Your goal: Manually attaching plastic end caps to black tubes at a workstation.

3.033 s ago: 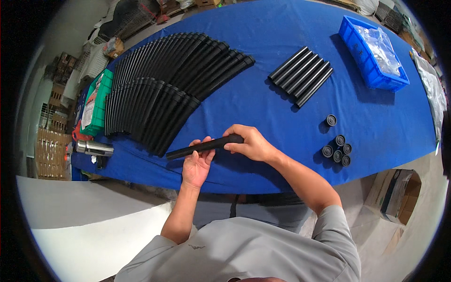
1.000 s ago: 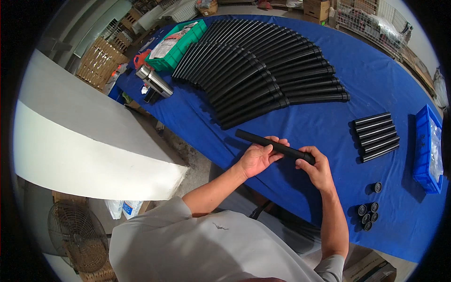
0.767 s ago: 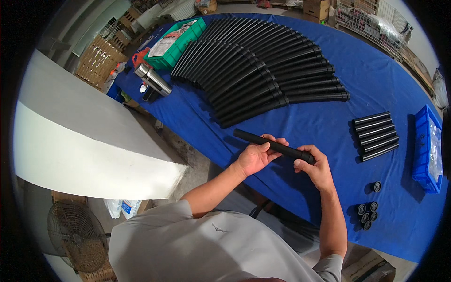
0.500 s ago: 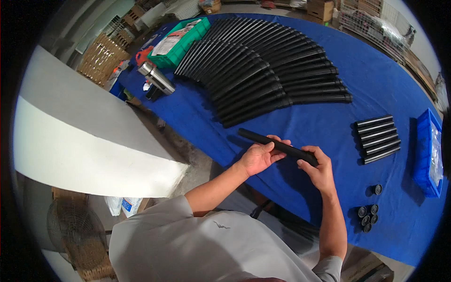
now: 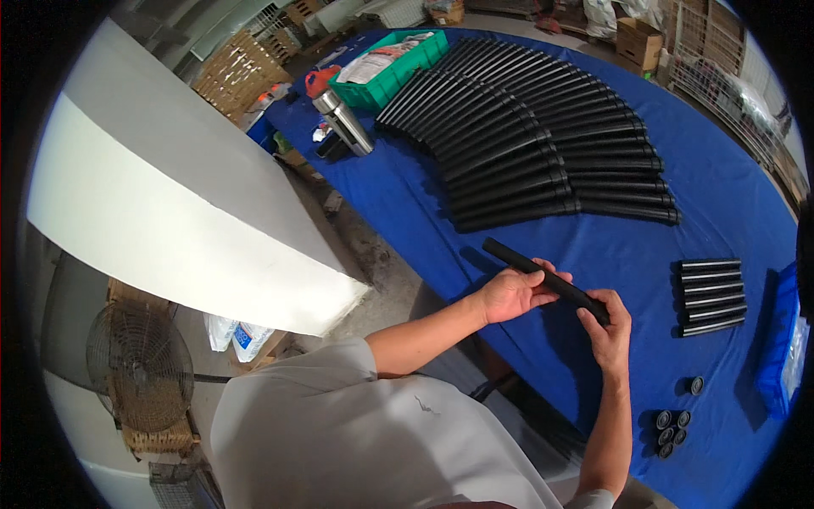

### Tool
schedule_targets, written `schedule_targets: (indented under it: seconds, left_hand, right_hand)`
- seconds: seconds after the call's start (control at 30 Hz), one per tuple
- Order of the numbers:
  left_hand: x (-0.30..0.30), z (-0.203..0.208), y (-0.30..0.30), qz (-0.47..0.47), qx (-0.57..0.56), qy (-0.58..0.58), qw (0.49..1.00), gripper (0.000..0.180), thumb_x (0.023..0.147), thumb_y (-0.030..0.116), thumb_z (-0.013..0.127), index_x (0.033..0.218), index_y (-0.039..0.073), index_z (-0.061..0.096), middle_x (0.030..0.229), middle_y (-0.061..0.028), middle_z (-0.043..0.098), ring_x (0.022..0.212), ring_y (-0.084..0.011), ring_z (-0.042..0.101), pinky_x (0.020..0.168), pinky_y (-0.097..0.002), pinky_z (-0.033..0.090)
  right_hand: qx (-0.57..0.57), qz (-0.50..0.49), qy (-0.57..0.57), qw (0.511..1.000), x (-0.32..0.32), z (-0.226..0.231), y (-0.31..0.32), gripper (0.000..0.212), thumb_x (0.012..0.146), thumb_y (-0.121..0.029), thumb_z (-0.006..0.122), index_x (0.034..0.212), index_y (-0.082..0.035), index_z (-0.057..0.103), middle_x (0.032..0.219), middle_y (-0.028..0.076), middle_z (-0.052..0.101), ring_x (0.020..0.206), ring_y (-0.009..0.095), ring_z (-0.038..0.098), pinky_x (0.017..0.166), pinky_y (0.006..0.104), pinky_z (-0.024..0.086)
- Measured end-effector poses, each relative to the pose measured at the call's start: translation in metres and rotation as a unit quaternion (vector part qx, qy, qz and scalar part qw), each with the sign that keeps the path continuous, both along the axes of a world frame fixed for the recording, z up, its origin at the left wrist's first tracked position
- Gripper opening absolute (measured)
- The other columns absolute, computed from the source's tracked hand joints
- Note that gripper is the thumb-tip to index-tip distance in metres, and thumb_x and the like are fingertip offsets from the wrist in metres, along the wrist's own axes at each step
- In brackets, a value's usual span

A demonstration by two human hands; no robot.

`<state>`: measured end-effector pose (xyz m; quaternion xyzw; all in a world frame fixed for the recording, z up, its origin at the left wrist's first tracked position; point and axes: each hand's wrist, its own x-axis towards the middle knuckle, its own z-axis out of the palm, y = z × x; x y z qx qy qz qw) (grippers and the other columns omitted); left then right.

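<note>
A black tube (image 5: 517,259) is held slantwise above the blue-covered table, its far end pointing up and left. My left hand (image 5: 519,293) grips it around the middle, thumb on top and fingers beneath. Around its near right end my right hand (image 5: 609,327) is closed, covering that end. Beyond my hands lies a broad fan of black tubes (image 5: 509,140) in two overlapping rows. To the right, several shorter black tubes (image 5: 710,297) lie side by side. Several small round black caps (image 5: 676,431) cluster nearer me, with a single cap (image 5: 695,386) just beyond them.
A green crate (image 5: 394,85) with papers and a steel thermos (image 5: 343,123) stand at the table's far left. At the right edge sits a blue bin (image 5: 778,348) holding clear plastic bags. A white pillar (image 5: 203,212) rises on the left, near a caged fan (image 5: 140,365).
The whole view has shifted, so the table and its things appear farther right. Both hands keep their hold on the black tube, with little change in grip.
</note>
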<state>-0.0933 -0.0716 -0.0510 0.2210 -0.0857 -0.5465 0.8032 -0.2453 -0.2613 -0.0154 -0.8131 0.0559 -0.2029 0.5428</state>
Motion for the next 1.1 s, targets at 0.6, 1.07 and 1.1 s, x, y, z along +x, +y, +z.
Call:
schedule_targets:
  seconds: [0.6, 1.07, 1.1]
  left_hand:
    - [0.003, 0.000, 0.004, 0.021, -0.003, -0.033, 0.999, 0.024, 0.096, 0.013, 0.062, 0.120, 0.009, 0.061, 0.135, -0.0165, 0.058, 0.131, -0.0309, 0.052, 0.111, -0.0420, 0.045]
    - [0.001, 0.004, 0.003, 0.031, -0.017, -0.022, 0.999, 0.022, 0.096, 0.014, 0.062, 0.117, 0.008, 0.062, 0.136, -0.0178, 0.057, 0.130, -0.0301, 0.053, 0.107, -0.0430, 0.049]
    - [0.001, 0.002, 0.001, 0.027, -0.005, -0.013, 1.000, 0.021, 0.096, 0.014, 0.062, 0.117, 0.009, 0.063, 0.135, -0.0178, 0.058, 0.129, -0.0294, 0.054, 0.107, -0.0425, 0.049]
  right_hand:
    - [0.126, -0.014, 0.033, 0.991, 0.004, -0.003, 0.002, 0.027, 0.082, -0.003, 0.074, 0.106, 0.001, 0.063, 0.091, 0.008, 0.063, 0.081, 0.014, 0.062, 0.072, 0.0277, 0.049]
    - [0.332, 0.020, 0.087, 0.939, 0.006, 0.005, 0.004, 0.027, 0.085, -0.001, 0.070, 0.110, 0.002, 0.060, 0.089, 0.005, 0.063, 0.077, 0.011, 0.063, 0.068, 0.0256, 0.052]
    - [0.332, 0.031, 0.085, 0.939, 0.004, 0.001, 0.002, 0.027, 0.085, -0.001, 0.070, 0.110, 0.002, 0.060, 0.089, 0.005, 0.063, 0.077, 0.011, 0.063, 0.068, 0.0256, 0.052]
